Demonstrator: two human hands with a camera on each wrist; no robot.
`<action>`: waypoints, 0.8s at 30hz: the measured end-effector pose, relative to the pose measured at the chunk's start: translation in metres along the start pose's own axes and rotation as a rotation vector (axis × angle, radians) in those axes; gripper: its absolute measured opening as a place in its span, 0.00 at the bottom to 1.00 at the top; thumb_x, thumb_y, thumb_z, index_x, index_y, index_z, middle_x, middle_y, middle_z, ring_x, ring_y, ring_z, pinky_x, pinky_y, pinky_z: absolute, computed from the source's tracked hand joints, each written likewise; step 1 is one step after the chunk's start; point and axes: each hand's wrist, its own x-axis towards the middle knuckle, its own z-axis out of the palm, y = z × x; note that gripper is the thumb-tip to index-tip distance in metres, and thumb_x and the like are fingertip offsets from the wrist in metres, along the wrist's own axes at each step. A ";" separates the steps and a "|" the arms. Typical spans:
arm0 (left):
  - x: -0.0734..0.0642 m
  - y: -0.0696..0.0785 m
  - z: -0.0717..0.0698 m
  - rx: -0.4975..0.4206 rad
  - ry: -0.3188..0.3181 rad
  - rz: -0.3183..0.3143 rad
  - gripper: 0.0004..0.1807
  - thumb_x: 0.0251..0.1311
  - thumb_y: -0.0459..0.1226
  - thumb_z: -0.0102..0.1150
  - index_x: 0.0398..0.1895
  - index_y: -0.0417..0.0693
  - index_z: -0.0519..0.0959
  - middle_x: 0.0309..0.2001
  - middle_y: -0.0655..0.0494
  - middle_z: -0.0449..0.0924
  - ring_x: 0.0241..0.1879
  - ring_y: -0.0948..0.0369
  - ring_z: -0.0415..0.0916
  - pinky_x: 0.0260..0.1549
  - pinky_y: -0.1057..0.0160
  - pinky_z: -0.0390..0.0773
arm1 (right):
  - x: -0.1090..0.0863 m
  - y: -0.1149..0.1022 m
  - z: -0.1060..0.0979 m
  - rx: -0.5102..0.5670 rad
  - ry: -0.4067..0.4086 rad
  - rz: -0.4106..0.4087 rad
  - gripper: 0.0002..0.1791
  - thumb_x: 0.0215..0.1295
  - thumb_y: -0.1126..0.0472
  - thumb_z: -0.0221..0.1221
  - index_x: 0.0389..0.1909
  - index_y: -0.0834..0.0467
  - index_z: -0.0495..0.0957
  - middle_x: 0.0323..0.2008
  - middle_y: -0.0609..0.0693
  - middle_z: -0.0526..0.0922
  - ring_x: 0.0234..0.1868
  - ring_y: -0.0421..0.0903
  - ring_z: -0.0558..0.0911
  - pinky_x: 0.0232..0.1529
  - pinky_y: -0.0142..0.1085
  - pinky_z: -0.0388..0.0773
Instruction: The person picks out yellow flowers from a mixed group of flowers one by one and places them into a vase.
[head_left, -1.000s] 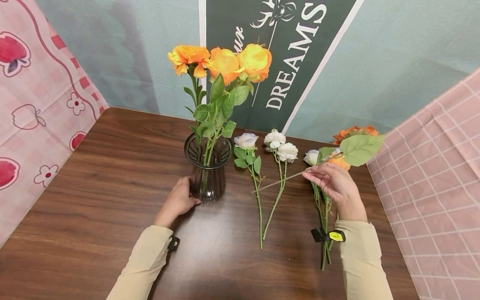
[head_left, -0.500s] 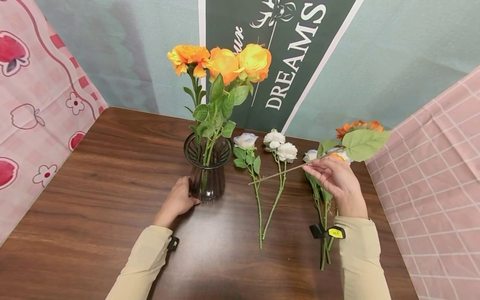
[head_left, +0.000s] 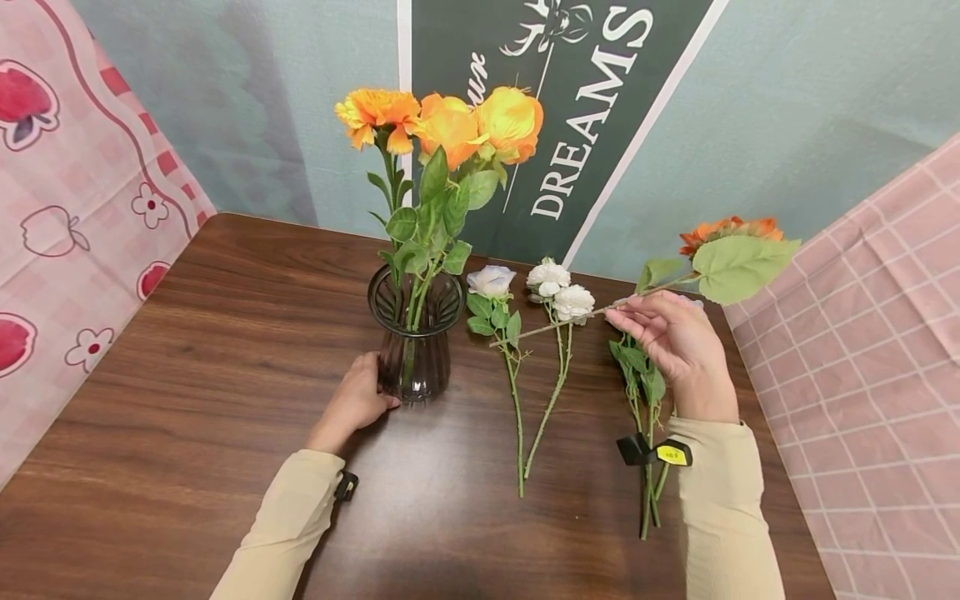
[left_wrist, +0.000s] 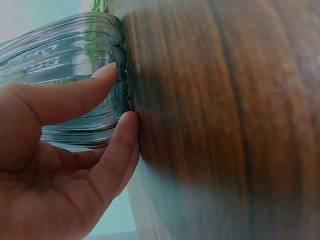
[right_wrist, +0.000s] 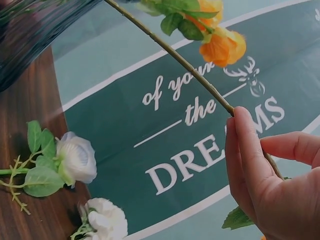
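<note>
My left hand [head_left: 356, 396] grips the base of a dark, ribbed glass vase [head_left: 420, 371], thumb on its wall in the left wrist view. The vase stands upright with orange and yellow flowers [head_left: 450, 133] in it. At the right, my right hand [head_left: 681, 354] pinches the thin stem [right_wrist: 185, 62] of an orange flower [head_left: 733, 235] between thumb and fingers, raised over the table. A broad green leaf [head_left: 746, 265] hangs near its head. The stem's bare end points left toward the vase, overlapping the white flowers in the head view.
On the brown table [head_left: 210, 350], a pale lilac rose [head_left: 491, 282] and a stem of white flowers [head_left: 573, 302] lie right of the vase. Several more stems [head_left: 648, 479] lie below my right wrist. A printed cloth [head_left: 840, 108] hangs behind, with pink cloths [head_left: 885, 400] at both sides.
My right hand has risen slightly, lifting the orange flower up and to the right, higher above the flowers lying there. My left hand and the vase have stayed put.
</note>
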 end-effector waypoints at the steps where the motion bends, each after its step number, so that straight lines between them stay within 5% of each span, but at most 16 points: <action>1: 0.000 0.000 0.000 0.000 -0.001 -0.001 0.37 0.43 0.32 0.68 0.55 0.26 0.60 0.49 0.32 0.66 0.52 0.40 0.64 0.53 0.46 0.63 | 0.000 -0.001 0.002 -0.006 -0.001 -0.008 0.16 0.60 0.83 0.39 0.20 0.77 0.73 0.24 0.67 0.76 0.32 0.59 0.81 0.41 0.48 0.76; 24: -0.001 0.001 -0.001 0.007 -0.009 -0.016 0.37 0.43 0.33 0.68 0.56 0.27 0.60 0.49 0.33 0.66 0.51 0.41 0.65 0.54 0.46 0.63 | 0.004 -0.008 0.042 -0.038 -0.051 -0.044 0.15 0.59 0.84 0.40 0.19 0.77 0.73 0.24 0.68 0.76 0.31 0.60 0.81 0.41 0.48 0.76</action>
